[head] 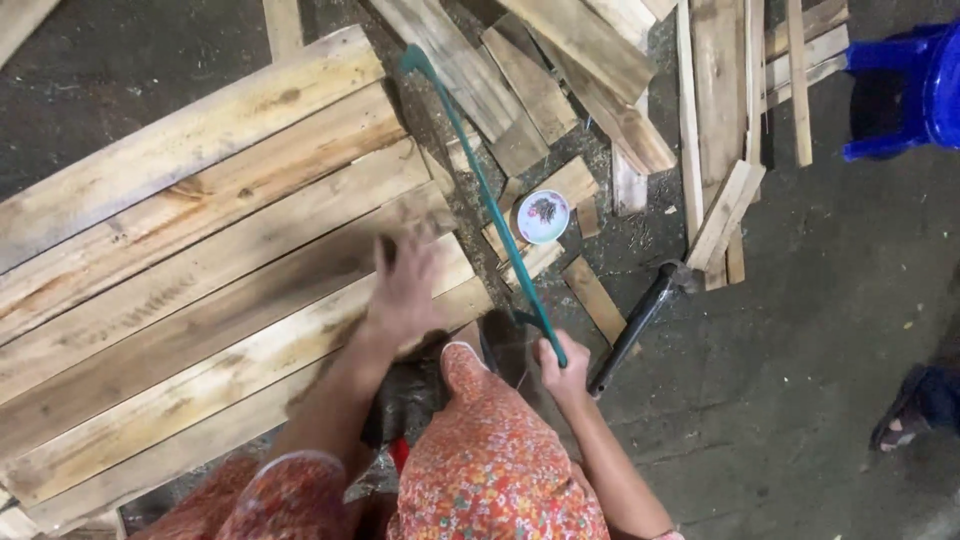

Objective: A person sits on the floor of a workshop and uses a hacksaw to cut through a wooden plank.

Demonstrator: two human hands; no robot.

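**Bracing a plank panel, saw in hand**

Holding: the right hand point(563, 368), at about 5 o'clock from frame centre, is closed in a fist around the lower end of a teal-framed saw point(480, 190). The frame runs as a long thin bar up toward 12 o'clock, ending in a small hook-like bend. The low grip probably gives reach along the frame; whether a blade is fitted cannot be told.

Pressing: the left hand point(405, 290), blurred, lies palm down with fingers spread on the right end of a plank panel point(200, 260), likely to hold it steady. It grips nothing.

Item, plank panel: several rough boards laid side by side, pale to brown with dark streaks and knots, filling the 9 o'clock half of the view and slanting up toward 1 o'clock.

Item, hammer point(640, 320): dark handle on the concrete floor point(800, 330), just beside the right hand at 3 o'clock of it, untouched.

Item, small round dish point(543, 216): white with a blue rim, dark bits inside, possibly nails, at 1 o'clock from centre among offcut boards point(560, 70), within easy reach.

Item, blue plastic stool point(905, 90): far 2 o'clock corner.

Item, sandalled foot point(915, 410) of another person: 4 o'clock edge, well apart.
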